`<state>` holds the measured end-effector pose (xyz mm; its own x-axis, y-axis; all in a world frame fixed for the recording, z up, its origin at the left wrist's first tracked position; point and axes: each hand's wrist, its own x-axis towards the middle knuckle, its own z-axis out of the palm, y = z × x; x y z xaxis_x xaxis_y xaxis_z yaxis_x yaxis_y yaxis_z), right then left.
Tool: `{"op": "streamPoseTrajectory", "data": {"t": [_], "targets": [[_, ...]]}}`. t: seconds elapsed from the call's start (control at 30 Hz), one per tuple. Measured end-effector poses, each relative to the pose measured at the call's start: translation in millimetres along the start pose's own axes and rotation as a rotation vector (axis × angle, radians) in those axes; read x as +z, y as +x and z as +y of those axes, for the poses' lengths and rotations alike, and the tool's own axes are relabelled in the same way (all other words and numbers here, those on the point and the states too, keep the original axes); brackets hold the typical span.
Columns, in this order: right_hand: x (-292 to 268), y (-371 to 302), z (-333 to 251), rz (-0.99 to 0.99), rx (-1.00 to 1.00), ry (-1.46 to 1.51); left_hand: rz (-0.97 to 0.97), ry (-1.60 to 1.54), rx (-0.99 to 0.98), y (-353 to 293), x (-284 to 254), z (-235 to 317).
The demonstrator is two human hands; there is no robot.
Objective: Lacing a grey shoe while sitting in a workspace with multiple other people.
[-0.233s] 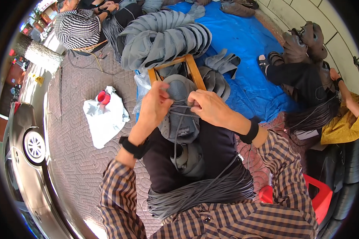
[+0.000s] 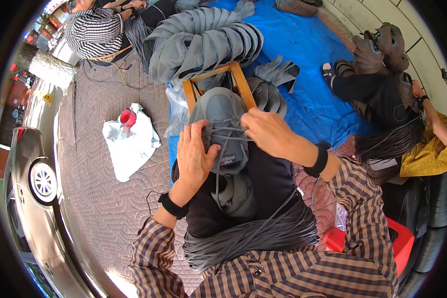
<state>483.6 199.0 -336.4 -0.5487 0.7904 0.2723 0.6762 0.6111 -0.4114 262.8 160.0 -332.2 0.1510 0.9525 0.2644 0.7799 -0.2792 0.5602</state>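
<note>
A grey shoe upper (image 2: 214,110) with a mesh tongue lies over my lap, its toe away from me and grey laces (image 2: 226,133) crossing it. My left hand (image 2: 193,154) rests along its left edge, fingers stretched and thumb apart. At the right edge my right hand (image 2: 268,130) is closed in a pinch on a lace, which runs taut across the tongue. More grey shoe material (image 2: 238,198) sits between my thighs, partly hidden. A thick bundle of grey shoelaces (image 2: 248,241) is draped across my lap.
A wooden frame (image 2: 241,87) stands just beyond the shoe, with many grey uppers (image 2: 208,42) stacked behind it. Blue sheeting (image 2: 313,49) covers the ground. A white bag (image 2: 131,151) with a red roll (image 2: 128,117) lies left. Other people (image 2: 95,35) sit nearby.
My left hand has moved down and left, from a pinch at the laces to spread fingers on the shoe's edge. My right hand has shifted slightly right, pulling the lace.
</note>
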Motion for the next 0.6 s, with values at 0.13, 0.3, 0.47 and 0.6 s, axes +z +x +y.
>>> {"op": "streamPoseTrajectory", "data": {"t": [0.13,0.3,0.47,0.6], "targets": [[-7.2,-15.9,5.0,0.066,-0.023,-0.237,-0.011,-0.035,-0.005,-5.4,-2.2,4.5],[-2.3,-14.8,3.3,0.096,-0.05,-0.213,0.034,0.091,0.1,-19.5,5.4,21.2],[-1.4,-7.2,3.4,0.094,-0.079,-0.238,0.104,0.164,0.277,-15.4,3.7,24.7],[-13.9,1.5,-6.7,0.019,0.188,0.213,-0.045,0.239,0.254,-27.4,-19.4,25.3]]}}
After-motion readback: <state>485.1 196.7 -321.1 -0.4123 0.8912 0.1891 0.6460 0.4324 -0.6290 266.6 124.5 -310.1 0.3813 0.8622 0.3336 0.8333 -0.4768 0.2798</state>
